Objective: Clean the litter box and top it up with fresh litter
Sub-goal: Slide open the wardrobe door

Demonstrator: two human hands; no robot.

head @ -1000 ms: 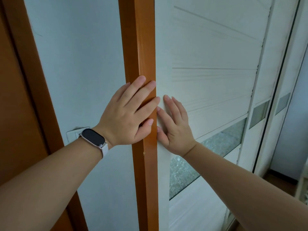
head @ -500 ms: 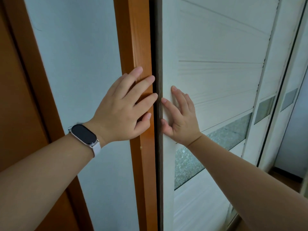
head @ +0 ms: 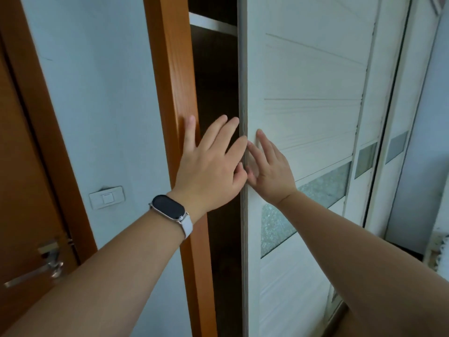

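A white sliding closet door stands partly slid to the right, leaving a dark gap beside the orange wooden frame post. My left hand, with a dark watch on its wrist, spans the gap with straight spread fingers that reach the door's left edge. My right hand presses flat on the door's face just right of that edge. No litter box or litter is in view.
A white shelf shows high inside the dark closet. A light switch is on the pale wall at left. An orange room door with a metal lever handle stands at far left. More sliding panels continue right.
The white door has slid right, widening a thin crack into a broad dark gap. My left hand left the orange post and moved across the gap; my right hand moved right with the door.
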